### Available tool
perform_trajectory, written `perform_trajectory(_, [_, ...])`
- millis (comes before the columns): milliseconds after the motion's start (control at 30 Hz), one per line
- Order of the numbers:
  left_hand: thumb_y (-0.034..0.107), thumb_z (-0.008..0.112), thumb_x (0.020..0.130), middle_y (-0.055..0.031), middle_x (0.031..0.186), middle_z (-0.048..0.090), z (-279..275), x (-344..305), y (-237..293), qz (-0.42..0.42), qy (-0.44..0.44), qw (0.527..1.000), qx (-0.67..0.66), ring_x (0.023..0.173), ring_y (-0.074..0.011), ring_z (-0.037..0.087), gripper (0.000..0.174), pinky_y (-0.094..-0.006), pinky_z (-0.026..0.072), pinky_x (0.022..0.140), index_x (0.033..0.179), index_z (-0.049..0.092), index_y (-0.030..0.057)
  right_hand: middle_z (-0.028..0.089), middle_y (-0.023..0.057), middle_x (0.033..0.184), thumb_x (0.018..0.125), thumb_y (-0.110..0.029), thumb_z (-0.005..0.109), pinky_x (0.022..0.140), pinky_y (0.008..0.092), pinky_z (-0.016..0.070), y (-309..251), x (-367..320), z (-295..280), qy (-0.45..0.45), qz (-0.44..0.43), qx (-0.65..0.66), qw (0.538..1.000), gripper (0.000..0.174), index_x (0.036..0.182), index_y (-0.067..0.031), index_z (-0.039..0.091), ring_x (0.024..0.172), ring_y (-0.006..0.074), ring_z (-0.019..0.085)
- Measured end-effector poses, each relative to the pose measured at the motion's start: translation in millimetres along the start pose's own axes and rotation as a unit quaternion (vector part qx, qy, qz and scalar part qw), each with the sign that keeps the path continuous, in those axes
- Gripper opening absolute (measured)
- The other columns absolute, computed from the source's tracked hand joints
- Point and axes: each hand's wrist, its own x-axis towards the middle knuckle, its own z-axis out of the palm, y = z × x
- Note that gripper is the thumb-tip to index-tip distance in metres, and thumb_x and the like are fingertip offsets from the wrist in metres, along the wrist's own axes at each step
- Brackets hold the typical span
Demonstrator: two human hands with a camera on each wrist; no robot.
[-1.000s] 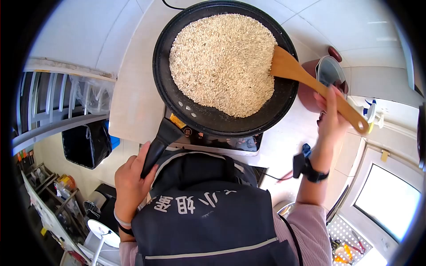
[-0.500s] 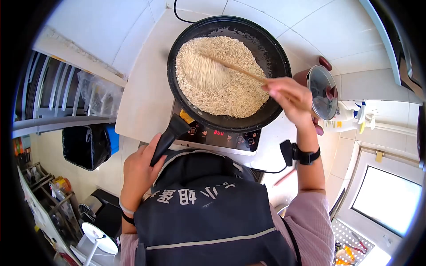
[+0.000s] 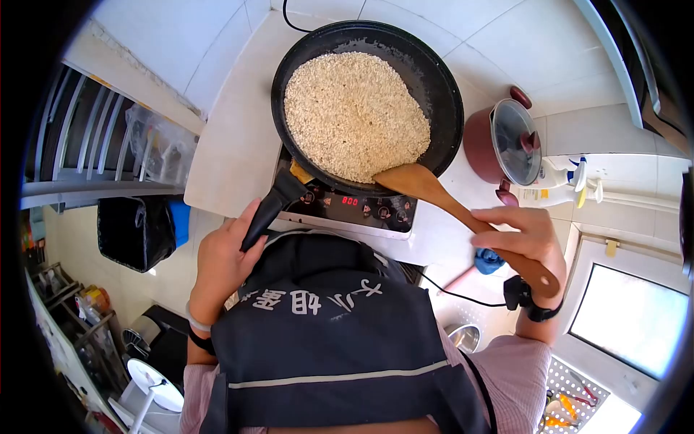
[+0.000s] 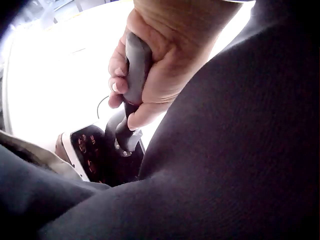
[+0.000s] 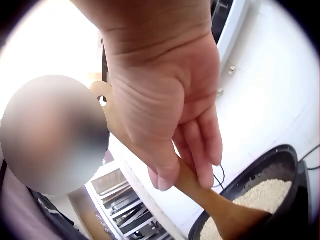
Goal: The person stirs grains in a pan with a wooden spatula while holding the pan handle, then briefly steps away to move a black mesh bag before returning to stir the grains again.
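A black frying pan [image 3: 441, 94] on an induction cooker [image 3: 376, 213] holds a broad heap of pale, small grains [image 3: 354, 116]. My left hand [image 3: 228, 253] grips the pan's black handle [image 3: 271, 210]; the left wrist view shows the fingers and thumb wrapped round that handle [image 4: 137, 70]. In my right hand [image 3: 524, 231] is a wooden spatula [image 3: 426, 184], pinched between thumb and fingers along its shaft. Its blade lies at the near right edge of the grains, by the pan's rim. From the right wrist, the spatula [image 5: 200, 192] slants down toward the pan.
Right of the pan stands a dark red pot [image 3: 484, 145] with a glass lid. Spray bottles [image 3: 578, 177] are behind it. A black-lined bin [image 3: 134, 231] is on the floor at left. A cable [image 3: 463, 295] runs to the right wrist.
The spatula swept from the pan's right side leftward through the grains, then back to the near right rim. My right hand moved back toward the body. The left hand keeps hold of the handle.
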Motion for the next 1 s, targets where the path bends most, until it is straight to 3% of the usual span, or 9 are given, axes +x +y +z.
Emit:
perform_trajectory(167, [0.005,0.074,0.078,-0.0171,0.086,0.065,-5,1,-1,-0.014,-0.023,1.0,-0.013,0.072,-0.0341,0.063,0.063,-0.0366,0.0495,0.065,0.138,0.054,0.0095,0.07,0.0164,0.101,0.071,-0.005,0.074,0.063,0.0331,0.0522,28,33,23,-0.008,-0.086,-0.095,0.992,0.023,0.094,-0.0049,0.071,0.08,0.0309,0.07])
perform_trajectory(300, [0.013,0.074,0.078,-0.0127,0.081,0.064,0,1,-5,0.006,-0.004,1.0,-0.01,0.067,-0.0313,0.063,0.062,-0.0388,0.0488,0.06,0.137,0.055,0.0132,0.071,0.0158,0.1,0.074,0.006,0.074,0.072,0.0326,0.0551,72,59,42,0.077,-0.101,-0.069,0.989,0.022,0.095,-0.0028,0.071,0.088,0.031,0.07])
perform_trajectory(433, [0.005,0.074,0.078,-0.0172,0.084,0.064,-3,1,0,-0.022,-0.02,0.999,-0.019,0.071,-0.0337,0.062,0.062,-0.037,0.0492,0.066,0.137,0.055,0.0087,0.072,0.0135,0.094,0.079,0.003,0.074,0.068,0.029,0.0556,104,76,52,0.212,-0.121,-0.062,0.968,0.018,0.097,0.0001,0.071,0.079,0.0259,0.071])
perform_trajectory(533, [0.009,0.074,0.079,-0.0149,0.082,0.064,-1,0,-2,-0.009,-0.007,1.0,-0.008,0.07,-0.0328,0.062,0.061,-0.0383,0.0491,0.063,0.137,0.055,0.0108,0.073,0.0091,0.09,0.086,-0.003,0.072,0.068,0.0228,0.0535,101,56,47,0.319,0.045,-0.002,0.947,0.016,0.101,0.0023,0.069,0.081,0.0151,0.071])
perform_trajectory(567, [0.013,0.074,0.079,-0.0127,0.081,0.064,0,0,-4,0.0,0.004,1.0,0.0,0.068,-0.0319,0.063,0.06,-0.0395,0.049,0.06,0.137,0.055,0.0127,0.073,0.0091,0.09,0.086,-0.003,0.072,0.068,0.0228,0.0535,96,44,45,0.32,0.045,-0.004,0.946,0.016,0.101,0.0023,0.069,0.081,0.0151,0.071])
perform_trajectory(633, [0.013,0.074,0.08,-0.0127,0.08,0.063,0,0,-4,0.0,0.005,1.0,-0.001,0.068,-0.0324,0.063,0.06,-0.0397,0.0488,0.06,0.136,0.055,0.0125,0.072,0.0097,0.09,0.09,-0.008,0.071,0.066,0.0223,0.0542,87,24,42,0.426,0.168,0.167,0.873,0.019,0.105,0.0038,0.067,0.08,0.0156,0.071])
perform_trajectory(733, [0.013,0.073,0.08,-0.013,0.08,0.063,-2,2,-3,-0.002,0.0,1.0,0.002,0.068,-0.0331,0.062,0.059,-0.04,0.0488,0.06,0.136,0.055,0.0123,0.07,0.0131,0.09,0.092,-0.011,0.069,0.063,0.0224,0.0555,87,11,44,0.484,0.255,0.124,0.828,0.022,0.106,0.0056,0.066,0.076,0.0182,0.072])
perform_trajectory(933, [0.012,0.074,0.08,-0.014,0.081,0.064,-2,3,-4,0.017,0.004,1.0,0.002,0.069,-0.0336,0.063,0.059,-0.0403,0.0491,0.061,0.136,0.055,0.0117,0.069,0.0166,0.096,0.093,-0.011,0.067,0.058,0.0241,0.0573,153,69,80,0.498,0.274,0.39,0.725,0.025,0.11,0.0069,0.061,0.078,0.026,0.074])
perform_trajectory(1000, [0.011,0.074,0.08,-0.0141,0.081,0.065,-2,2,-3,0.019,0.006,1.0,0.002,0.068,-0.0335,0.063,0.059,-0.0402,0.0493,0.061,0.136,0.055,0.0107,0.069,0.0171,0.1,0.093,-0.013,0.067,0.062,0.0255,0.0579,154,96,85,0.444,0.264,0.434,0.738,0.026,0.111,0.0055,0.062,0.082,0.0273,0.074])
